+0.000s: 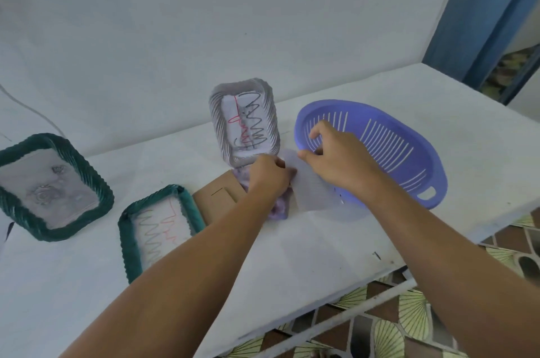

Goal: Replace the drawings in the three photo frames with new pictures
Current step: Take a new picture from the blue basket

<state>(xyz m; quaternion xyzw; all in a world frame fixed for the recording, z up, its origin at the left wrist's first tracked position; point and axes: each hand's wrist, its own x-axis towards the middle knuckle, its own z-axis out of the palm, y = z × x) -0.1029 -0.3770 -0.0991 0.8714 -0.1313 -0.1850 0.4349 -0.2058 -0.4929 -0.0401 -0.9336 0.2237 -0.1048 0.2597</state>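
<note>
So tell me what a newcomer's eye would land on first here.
Probably the big purple slotted plastic basket at the right of the white table. Next, the upright grey ribbed photo frame with its red and black scribble, centre back, where the left hand and right hand handle a translucent sheet.

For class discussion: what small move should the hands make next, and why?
Probably lift the translucent white sheet clear of the purple basket: both the left hand and right hand already pinch its edge, beside the standing grey ribbed frame.
</note>
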